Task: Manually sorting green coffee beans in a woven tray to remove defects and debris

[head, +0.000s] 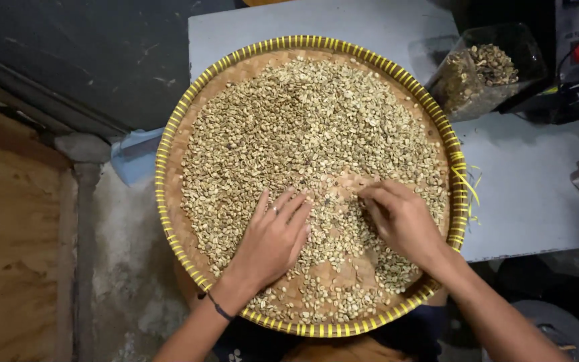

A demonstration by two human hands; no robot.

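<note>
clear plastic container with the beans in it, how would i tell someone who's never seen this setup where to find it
Start at the big round woven tray with the yellow-striped rim, heaped with pale green beans, which sits on the grey table. Look just past its upper right edge: the clear plastic container stands there, tilted. It is the only see-through vessel, and its beans look darker and browner than the tray's.

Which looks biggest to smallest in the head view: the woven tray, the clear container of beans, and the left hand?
1. woven tray
2. clear container and left hand: similar in apparent size, and the hand is nearer the camera, so unranked.
</note>
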